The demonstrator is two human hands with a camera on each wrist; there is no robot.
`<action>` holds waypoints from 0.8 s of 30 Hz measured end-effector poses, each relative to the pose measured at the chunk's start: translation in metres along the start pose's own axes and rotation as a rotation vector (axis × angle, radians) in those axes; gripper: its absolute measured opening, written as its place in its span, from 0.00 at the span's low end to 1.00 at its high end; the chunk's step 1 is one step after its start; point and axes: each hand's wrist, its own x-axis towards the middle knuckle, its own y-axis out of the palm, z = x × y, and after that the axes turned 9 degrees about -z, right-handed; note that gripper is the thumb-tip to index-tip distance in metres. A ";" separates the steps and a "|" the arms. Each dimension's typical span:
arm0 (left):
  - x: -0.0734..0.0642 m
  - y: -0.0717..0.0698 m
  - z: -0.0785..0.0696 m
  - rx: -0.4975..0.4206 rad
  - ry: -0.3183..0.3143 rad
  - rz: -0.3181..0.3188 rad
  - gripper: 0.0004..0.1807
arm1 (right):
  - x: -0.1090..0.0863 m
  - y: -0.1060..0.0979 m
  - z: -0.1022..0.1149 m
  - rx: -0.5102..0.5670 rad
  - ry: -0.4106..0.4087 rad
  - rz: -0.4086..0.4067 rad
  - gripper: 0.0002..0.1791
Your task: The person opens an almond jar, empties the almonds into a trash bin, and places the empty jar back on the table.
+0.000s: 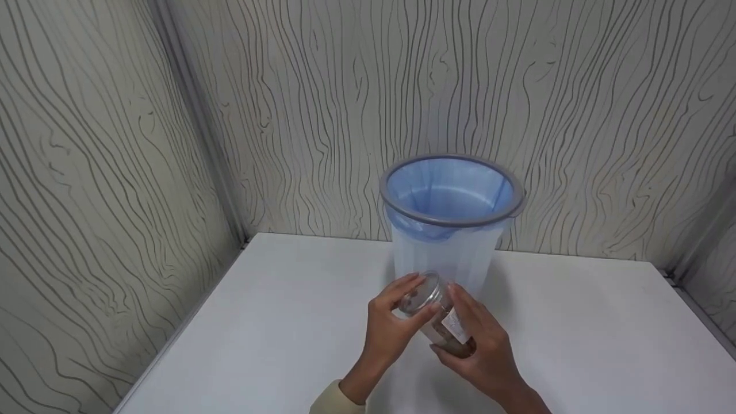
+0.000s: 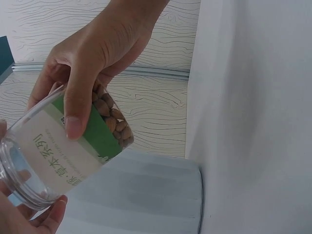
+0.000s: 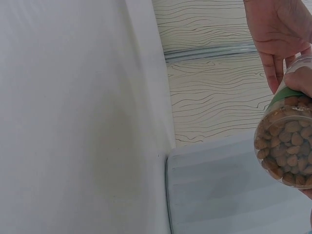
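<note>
A clear plastic jar [image 1: 432, 330] is tilted in both hands in front of the bin, its top toward the upper left in the head view. Brown almond-like nuts [image 3: 287, 151] show at its bottom end. Its white and green label [image 2: 58, 151] faces the left wrist camera. My right hand [image 1: 489, 345] grips the body near the bottom, thumb on one side and fingers on the other. My left hand [image 1: 391, 328] holds the clear lid end [image 1: 422, 293] between thumb and fingers.
A translucent bin [image 1: 443, 259] with a grey rim and blue liner stands behind the jar on the white table [image 1: 276, 322]. Wood-patterned panels [image 1: 322, 115] close off the back and sides, with metal strips at the corners.
</note>
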 end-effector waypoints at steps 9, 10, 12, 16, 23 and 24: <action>0.000 0.000 0.001 -0.012 0.009 -0.009 0.26 | -0.001 0.000 0.000 -0.017 -0.005 0.002 0.59; 0.000 0.000 0.001 -0.010 0.005 -0.008 0.26 | 0.000 0.000 0.000 -0.019 -0.006 0.002 0.59; 0.001 0.000 0.001 -0.004 -0.002 -0.002 0.26 | 0.001 0.000 0.000 -0.022 -0.007 0.001 0.59; 0.002 -0.002 -0.002 0.012 -0.011 0.034 0.27 | 0.001 -0.001 -0.001 -0.018 0.003 0.001 0.59; 0.003 -0.004 -0.001 0.004 0.030 0.115 0.29 | 0.002 -0.004 -0.002 0.002 0.047 0.005 0.59; 0.003 -0.004 -0.001 0.000 0.038 0.122 0.29 | 0.003 -0.005 -0.002 0.004 0.050 0.006 0.59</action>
